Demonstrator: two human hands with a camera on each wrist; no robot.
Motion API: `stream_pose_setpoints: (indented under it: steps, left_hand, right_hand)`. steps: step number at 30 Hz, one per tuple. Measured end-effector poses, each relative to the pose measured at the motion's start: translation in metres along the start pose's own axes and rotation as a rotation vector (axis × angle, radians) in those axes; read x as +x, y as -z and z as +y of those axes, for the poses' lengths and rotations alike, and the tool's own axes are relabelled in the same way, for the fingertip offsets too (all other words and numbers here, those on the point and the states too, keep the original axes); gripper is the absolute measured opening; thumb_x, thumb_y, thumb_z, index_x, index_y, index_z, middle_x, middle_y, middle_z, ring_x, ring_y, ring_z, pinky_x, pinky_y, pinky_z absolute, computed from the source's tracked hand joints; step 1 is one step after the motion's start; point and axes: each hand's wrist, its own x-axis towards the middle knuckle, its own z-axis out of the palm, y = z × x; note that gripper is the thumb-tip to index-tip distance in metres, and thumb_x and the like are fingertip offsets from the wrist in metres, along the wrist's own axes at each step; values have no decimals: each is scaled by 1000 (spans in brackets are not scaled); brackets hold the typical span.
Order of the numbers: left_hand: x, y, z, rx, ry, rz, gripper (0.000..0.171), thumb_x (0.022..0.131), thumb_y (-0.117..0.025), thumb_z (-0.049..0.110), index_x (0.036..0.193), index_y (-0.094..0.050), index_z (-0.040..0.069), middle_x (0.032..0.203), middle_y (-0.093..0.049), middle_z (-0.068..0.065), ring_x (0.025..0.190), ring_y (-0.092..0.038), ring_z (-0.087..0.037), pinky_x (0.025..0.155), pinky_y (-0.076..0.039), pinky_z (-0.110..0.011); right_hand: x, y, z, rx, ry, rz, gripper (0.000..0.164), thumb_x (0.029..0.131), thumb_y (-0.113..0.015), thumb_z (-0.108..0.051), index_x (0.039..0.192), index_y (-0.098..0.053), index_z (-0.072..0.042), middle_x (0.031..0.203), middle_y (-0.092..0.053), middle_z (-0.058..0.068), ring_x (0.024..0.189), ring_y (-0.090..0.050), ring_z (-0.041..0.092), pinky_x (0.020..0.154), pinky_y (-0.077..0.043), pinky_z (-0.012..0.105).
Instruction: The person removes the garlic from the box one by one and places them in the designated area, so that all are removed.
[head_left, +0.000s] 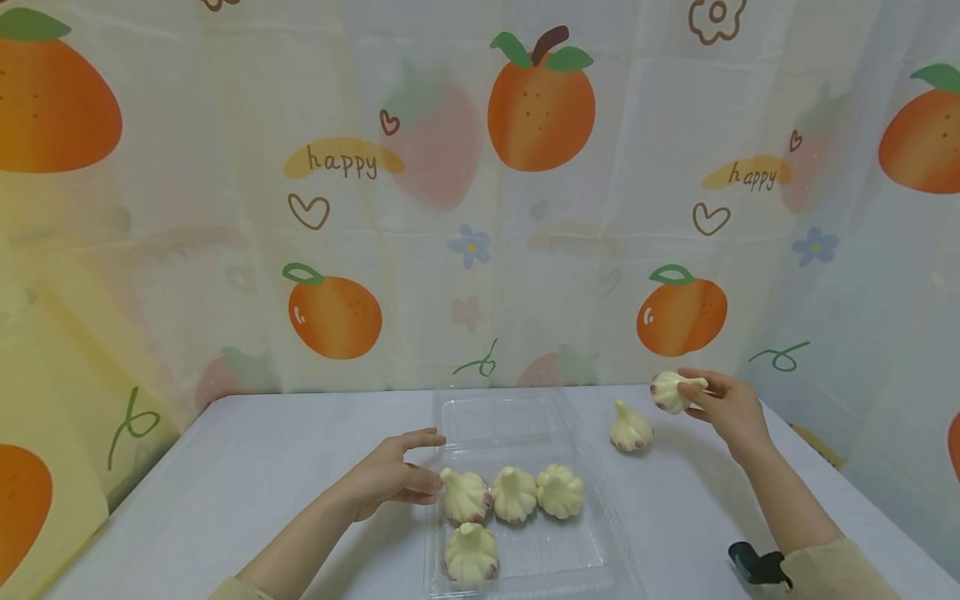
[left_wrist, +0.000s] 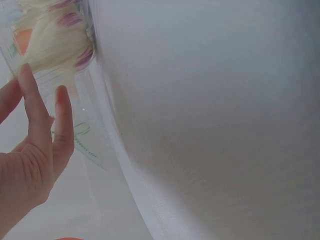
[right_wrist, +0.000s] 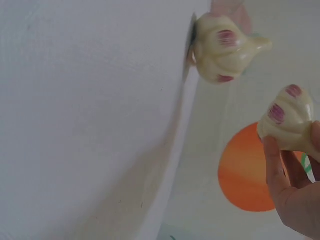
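Note:
My right hand [head_left: 733, 415] pinches a garlic bulb [head_left: 669, 393] by its neck, above the far right of the table. That garlic bulb [right_wrist: 287, 117] shows purple patches in the right wrist view. A second bulb [head_left: 630, 429] stands on the table to its left, neck up. Left of that, a transparent plastic box [head_left: 551, 554] holds several garlic bulbs: a row of three at the back and another bulb [head_left: 471, 552] at front left. My left hand [head_left: 390, 477] is at the box's left side, fingers extended by the rim; whether they touch it cannot be told.
The box's lid [head_left: 510, 417] lies folded back towards the wall. A small black object [head_left: 757, 565] rests near my right sleeve. Behind the white table [head_left: 247, 450] hangs a curtain [head_left: 420, 275] printed with oranges.

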Motion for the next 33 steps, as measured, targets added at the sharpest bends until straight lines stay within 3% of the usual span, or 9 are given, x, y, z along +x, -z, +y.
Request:
stream_pose_setpoints:
  steps: [7, 15, 22, 33]
  left_hand:
    - [0, 0, 1, -1, 4, 4, 74, 82, -72, 1, 148, -38, -5, 165, -15, -19, 82, -65, -10, 80, -64, -32]
    - [0, 0, 0, 2, 1, -2, 75, 83, -73, 2, 148, -37, -4, 166, -14, -20, 82, -65, -10, 80, -64, -32]
    - [0, 1, 0, 4, 0, -7, 75, 83, -73, 2, 148, -37, -4, 166, -14, -19, 83, -65, -10, 81, -64, -32]
    - [0, 1, 0, 0, -1, -1, 75, 82, -73, 2, 148, -37, -4, 166, -14, -20, 83, -65, -11, 80, -64, -32]
  right_hand:
    - [3, 1, 10, -87, -35, -5, 51, 98, -62, -27, 136, -54, 7, 131, -58, 33, 79, -61, -9, 75, -64, 26]
    - [6, 2, 19, -209, -85, -45, 46, 97, -62, -24, 130, -58, 8, 129, -59, 34, 89, -68, 17, 72, -65, 30]
    - [10, 0, 27, -275, -95, -56, 43, 96, -63, -22, 126, -61, 8, 126, -60, 35, 94, -67, 31, 68, -64, 30]
    - [8, -1, 22, -296, -117, -76, 42, 94, -64, -19, 123, -60, 11, 118, -63, 35, 88, -68, 28, 66, -64, 32]
